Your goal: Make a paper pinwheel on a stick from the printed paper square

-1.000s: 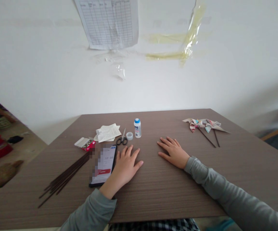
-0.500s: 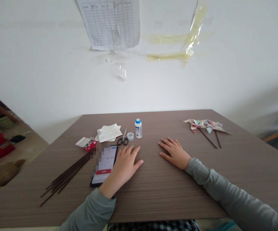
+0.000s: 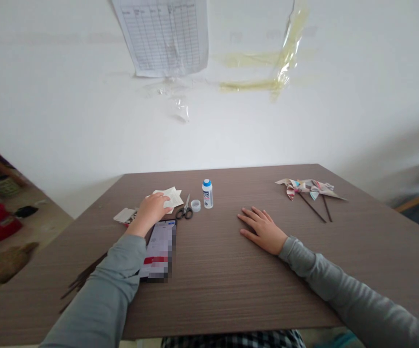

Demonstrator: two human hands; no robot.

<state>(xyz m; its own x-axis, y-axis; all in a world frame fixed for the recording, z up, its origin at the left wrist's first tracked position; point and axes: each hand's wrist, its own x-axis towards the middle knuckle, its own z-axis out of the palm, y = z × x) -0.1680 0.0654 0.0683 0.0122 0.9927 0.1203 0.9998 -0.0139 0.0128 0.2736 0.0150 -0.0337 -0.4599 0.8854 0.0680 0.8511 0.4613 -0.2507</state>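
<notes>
My left hand (image 3: 152,211) reaches over the left side of several pieces of pale paper (image 3: 174,198), its fingers slightly bent with thumb and forefinger apart. It seems to touch the top piece, but I see no closed hold. Flat on the table lies my right hand (image 3: 263,230), fingers spread and holding nothing. Just right of the papers are scissors (image 3: 184,211) with dark handles, a small clear round cap or cup (image 3: 195,206), and an upright white bottle (image 3: 208,194) with a blue cap. Beneath my left wrist is a phone (image 3: 157,249) with its screen lit.
Two paper pinwheels (image 3: 313,187) on dark sticks lie at the right rear. A bundle of thin dark sticks (image 3: 82,280) is partly covered by my left sleeve. Behind my left hand's wrist, an open small box (image 3: 125,215) shows. The white wall (image 3: 97,116) borders the table's back edge.
My left hand has moved left and away from me, from beside the phone to over the papers. My right hand stays where it was.
</notes>
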